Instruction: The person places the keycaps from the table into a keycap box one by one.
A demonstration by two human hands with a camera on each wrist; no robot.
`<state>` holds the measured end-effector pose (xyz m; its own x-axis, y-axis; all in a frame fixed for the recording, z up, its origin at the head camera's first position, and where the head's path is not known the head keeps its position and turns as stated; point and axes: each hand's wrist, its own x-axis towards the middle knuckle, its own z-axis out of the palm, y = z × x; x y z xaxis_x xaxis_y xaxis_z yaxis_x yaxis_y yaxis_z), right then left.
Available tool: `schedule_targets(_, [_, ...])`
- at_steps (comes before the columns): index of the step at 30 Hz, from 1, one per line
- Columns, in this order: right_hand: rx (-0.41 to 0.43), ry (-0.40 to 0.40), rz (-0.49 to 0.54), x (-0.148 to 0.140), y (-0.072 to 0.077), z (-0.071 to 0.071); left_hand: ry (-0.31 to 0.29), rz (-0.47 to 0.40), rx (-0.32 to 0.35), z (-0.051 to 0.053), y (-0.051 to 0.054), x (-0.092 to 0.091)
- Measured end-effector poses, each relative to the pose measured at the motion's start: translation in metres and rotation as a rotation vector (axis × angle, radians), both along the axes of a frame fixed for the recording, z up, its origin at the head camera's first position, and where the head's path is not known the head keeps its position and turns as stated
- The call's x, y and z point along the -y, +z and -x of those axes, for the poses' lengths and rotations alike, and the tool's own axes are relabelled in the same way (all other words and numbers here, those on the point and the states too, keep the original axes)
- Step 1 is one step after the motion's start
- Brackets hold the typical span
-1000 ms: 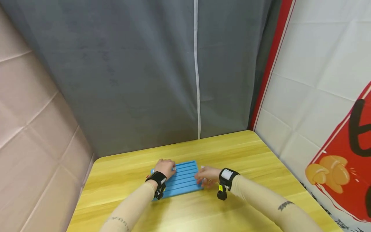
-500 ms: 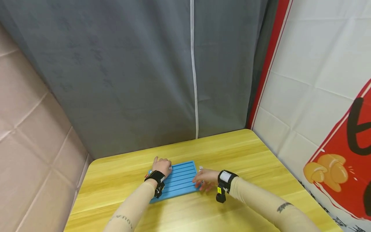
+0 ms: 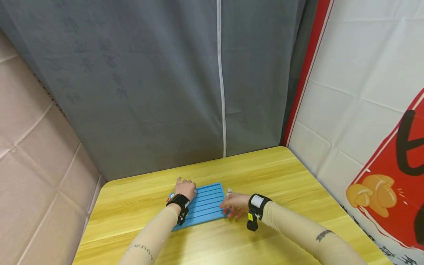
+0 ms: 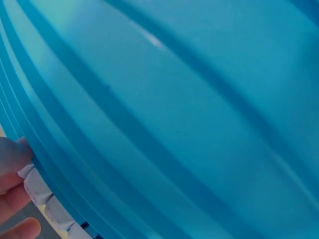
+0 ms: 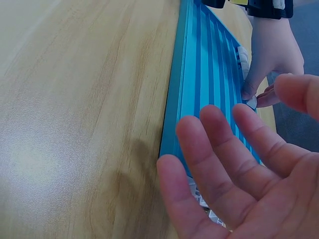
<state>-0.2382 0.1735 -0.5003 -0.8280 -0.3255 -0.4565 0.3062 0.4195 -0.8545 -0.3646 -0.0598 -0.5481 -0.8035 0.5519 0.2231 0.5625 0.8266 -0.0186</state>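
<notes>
A blue ridged tray (image 3: 207,202) lies on the table, seen close in the left wrist view. At its left end is my left hand (image 3: 185,190), one finger extended away from the others; in the right wrist view its thumb and a finger pinch a small white piece (image 5: 252,102) at the tray's edge. More white pieces (image 4: 59,213) line that edge. My right hand (image 3: 236,204) hovers at the tray's right end, and its fingers (image 5: 212,154) are spread and loosely bent around nothing. Other whitish pieces (image 5: 214,217) show partly behind that hand.
The wood-patterned table (image 3: 139,198) extends around the tray. A grey curtain (image 3: 149,92) hangs behind it, with a pale quilted wall (image 3: 36,158) on the left and a white and red printed sheet (image 3: 357,92) on the right.
My left hand has turned slightly and one finger has lifted outward from it. The right hand has barely moved, and the head view has shifted a little.
</notes>
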Motion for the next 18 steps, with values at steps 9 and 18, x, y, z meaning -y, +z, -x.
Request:
schedule_targets(9, [-0.016,0.009,0.003,-0.001,0.001,-0.002,-0.010,0.060,-0.061,-0.003,0.001,0.001])
schedule_targets(18, [-0.070,-0.050,-0.021,-0.017,0.014,0.015,-0.054,0.041,-0.097,-0.003,-0.003,0.006])
